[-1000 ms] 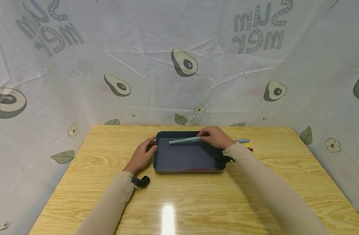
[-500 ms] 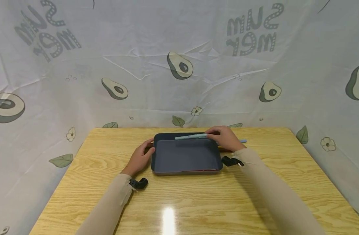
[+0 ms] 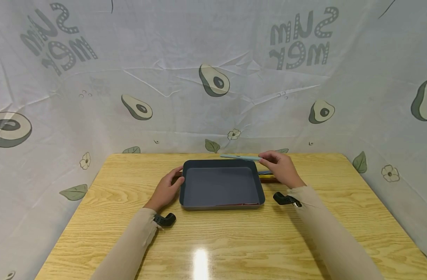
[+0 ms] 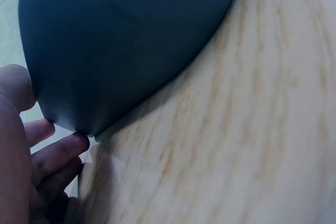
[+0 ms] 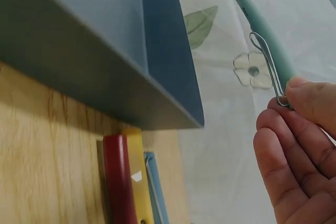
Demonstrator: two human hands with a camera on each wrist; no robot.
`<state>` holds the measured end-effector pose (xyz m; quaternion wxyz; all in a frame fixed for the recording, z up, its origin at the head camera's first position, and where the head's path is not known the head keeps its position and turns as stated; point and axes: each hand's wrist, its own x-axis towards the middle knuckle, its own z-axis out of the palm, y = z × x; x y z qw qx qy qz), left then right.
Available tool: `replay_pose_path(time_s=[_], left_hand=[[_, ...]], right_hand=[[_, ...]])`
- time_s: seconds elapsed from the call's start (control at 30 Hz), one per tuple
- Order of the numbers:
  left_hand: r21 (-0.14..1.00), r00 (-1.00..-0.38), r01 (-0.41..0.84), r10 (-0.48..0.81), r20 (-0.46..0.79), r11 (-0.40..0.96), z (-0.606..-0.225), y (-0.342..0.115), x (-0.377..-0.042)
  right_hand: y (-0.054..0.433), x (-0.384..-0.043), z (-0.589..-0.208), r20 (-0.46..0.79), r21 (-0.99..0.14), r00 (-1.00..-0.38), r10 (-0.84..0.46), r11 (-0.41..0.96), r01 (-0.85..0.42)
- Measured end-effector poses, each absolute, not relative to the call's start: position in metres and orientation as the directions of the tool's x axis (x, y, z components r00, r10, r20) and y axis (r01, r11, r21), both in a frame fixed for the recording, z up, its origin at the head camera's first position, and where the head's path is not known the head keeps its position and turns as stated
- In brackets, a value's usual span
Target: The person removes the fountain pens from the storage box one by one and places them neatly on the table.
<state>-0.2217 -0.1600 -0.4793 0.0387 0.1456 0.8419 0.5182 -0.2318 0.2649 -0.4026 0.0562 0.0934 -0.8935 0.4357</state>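
A dark grey rectangular tray (image 3: 222, 186) sits on the wooden table. My left hand (image 3: 166, 189) holds its left side, with the thumb at the wall and fingertips by the lower corner in the left wrist view. Beyond the tray's back right corner, my right hand (image 3: 279, 168) pinches a mint-green pen (image 3: 239, 157) between thumb and fingers. The pen lies roughly level above the back rim, and its wire clip (image 5: 269, 65) shows in the right wrist view. Along the tray's front inner edge lies a thin red object (image 3: 237, 203).
Against the tray's right wall are a dark red pen (image 5: 119, 177), a yellow pen (image 5: 138, 174) and a blue pen (image 5: 156, 187), partly hidden by the tray. Behind the table (image 3: 220, 241) hangs a white cloth (image 3: 178, 109) printed with avocados.
My right hand has carried the mint-green pen right and back, from over the tray's inside to above its back rim. The left hand keeps its hold on the tray.
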Motion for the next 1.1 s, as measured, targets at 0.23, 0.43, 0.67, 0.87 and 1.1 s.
replay_pose_path(time_s=[0.23,0.43,0.67,0.87,1.1], left_hand=[[0.885,-0.953,0.214,0.286,0.097,0.413,-0.482,-0.160,-0.222],[0.884,-0.954,0.215,0.283,0.099,0.415,-0.485,-0.159,-0.223],[0.884,-0.955,0.203,0.285,0.083,0.421,-0.482,-0.160,-0.223],[0.882,-0.955,0.209,0.283,0.091,0.422,-0.483,-0.160,-0.223],[0.884,-0.957,0.203,0.277,0.088,0.422,-0.481,-0.160,-0.224]], right_hand=[[0.277,-0.228,-0.412,0.204,-0.786,-0.977,-0.063,0.584,-0.202],[0.286,-0.223,-0.419,0.213,-0.805,-0.977,-0.025,0.562,-0.190],[0.292,-0.217,-0.420,0.249,-0.841,-0.968,0.020,0.501,-0.206],[0.296,-0.217,-0.421,0.270,-0.837,-0.962,0.032,0.502,-0.218],[0.300,-0.214,-0.413,0.278,-0.813,-0.959,0.048,0.543,-0.209]])
